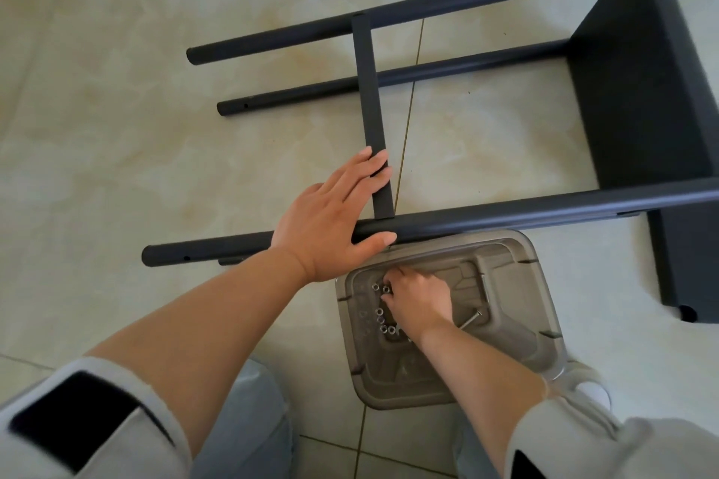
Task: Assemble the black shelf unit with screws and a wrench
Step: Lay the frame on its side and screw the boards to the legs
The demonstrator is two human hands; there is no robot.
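the black shelf unit (638,97) lies on its side on the tiled floor (116,109), its long round legs pointing to my left. my left hand (330,222) is spread wide over the joint where the flat crossbar (371,117) meets the near leg (505,216): the fingers lie on the crossbar and the thumb reaches over the leg. it presses them together, it does not really wrap them.

my right hand (418,301) is down in the grey plastic tray (517,276) just below the near leg, with the fingers curled over the small silver screws (383,317). i think i am picking one, but the fingers hide their tips, so i cannot tell if a screw is already between them. the wrench (480,307) lies in the same tray, just right of my wrist, not touched.

what can go wrong, in my opinion: the crossbar seems held only by my flat hand, so if i shift my weight while i look in the tray, it can slide off the hole in the leg and the screw will not enter straight. also the tray sits very near the leg; a push on the frame could knock it and scatter the screws on the floor. a small screw can also slip from my fingers on the way.
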